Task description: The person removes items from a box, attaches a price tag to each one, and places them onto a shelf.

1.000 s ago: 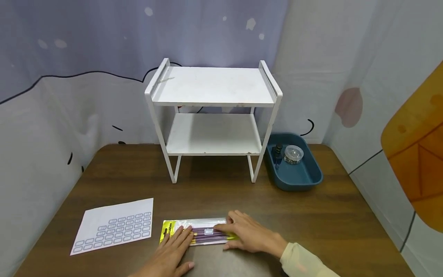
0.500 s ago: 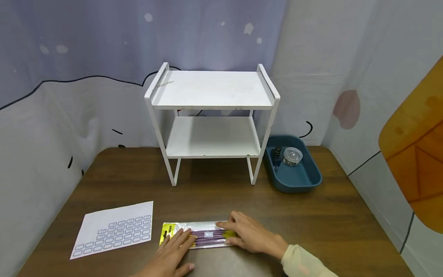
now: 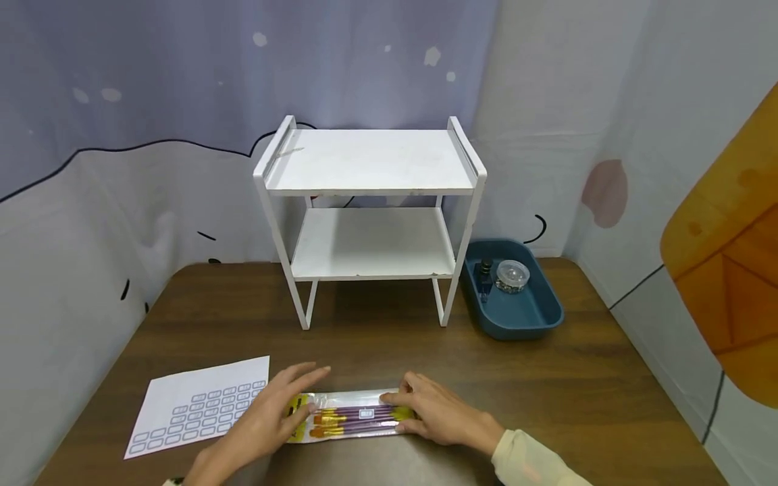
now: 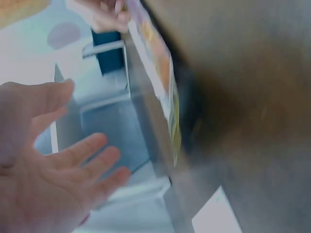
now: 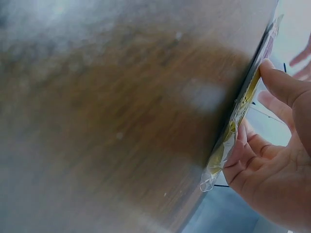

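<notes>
A clear plastic pack of paintbrushes (image 3: pixel 349 424) lies on the table, its yellow card end to the left. Inside, the purple handles and orange-brown bristles show, and a small white label sits on top. My right hand (image 3: pixel 440 415) grips the pack's right end; in the right wrist view, the thumb presses one face of the pack (image 5: pixel 232 128) while the fingers curl at its other side. Over the yellow end hovers my left hand (image 3: pixel 267 408), fingers spread and thumb apart. The left wrist view shows that hand (image 4: pixel 63 174) holding nothing.
A sheet of printed labels (image 3: pixel 182 391) lies at the left, partly behind my left hand. Behind the pack stands a white two-tier shelf (image 3: pixel 371 162). A blue tray (image 3: pixel 525 324) at its right holds a small dark bottle (image 3: pixel 484 273) and a round clear container (image 3: pixel 512 275).
My left hand has lifted off the pack and moved left, uncovering the brush bristles. The right hand stays at the pack's right end, its index finger shifted slightly.
</notes>
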`<state>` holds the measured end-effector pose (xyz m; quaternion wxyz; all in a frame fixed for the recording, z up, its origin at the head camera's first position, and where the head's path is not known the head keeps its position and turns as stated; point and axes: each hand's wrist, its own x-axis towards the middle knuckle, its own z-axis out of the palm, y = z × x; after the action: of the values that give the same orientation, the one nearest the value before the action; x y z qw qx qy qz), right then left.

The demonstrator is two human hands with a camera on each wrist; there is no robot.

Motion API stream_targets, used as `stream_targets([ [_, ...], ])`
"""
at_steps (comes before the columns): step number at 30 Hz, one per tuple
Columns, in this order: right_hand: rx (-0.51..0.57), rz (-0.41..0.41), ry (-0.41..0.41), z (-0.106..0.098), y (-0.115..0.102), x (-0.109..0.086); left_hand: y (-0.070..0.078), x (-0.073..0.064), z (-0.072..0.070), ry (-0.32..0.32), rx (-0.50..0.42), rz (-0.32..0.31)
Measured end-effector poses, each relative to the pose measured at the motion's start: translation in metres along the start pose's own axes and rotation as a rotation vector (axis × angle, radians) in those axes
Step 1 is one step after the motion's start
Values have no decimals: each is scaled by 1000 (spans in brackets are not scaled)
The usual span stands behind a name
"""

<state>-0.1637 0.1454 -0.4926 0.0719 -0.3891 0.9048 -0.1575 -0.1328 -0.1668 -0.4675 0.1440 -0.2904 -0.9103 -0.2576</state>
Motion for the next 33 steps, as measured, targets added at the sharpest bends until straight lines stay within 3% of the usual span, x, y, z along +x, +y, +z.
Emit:
stream_targets([
  [3,0,1,-3,-1,0,0,-13,13,-8,107,-10,35],
  [8,10,4,-13,-1,0,1,-37,36,-22,269,-129,43],
  [15,20,15,-18,-2,-2,2,-62,78,-48,464,-260,141],
  [22,0,2,-7,0,-2,1,-71,117,-75,512,-288,142],
  [33,15,6,-26,-3,-2,1,-76,150,-101,501,-271,213],
])
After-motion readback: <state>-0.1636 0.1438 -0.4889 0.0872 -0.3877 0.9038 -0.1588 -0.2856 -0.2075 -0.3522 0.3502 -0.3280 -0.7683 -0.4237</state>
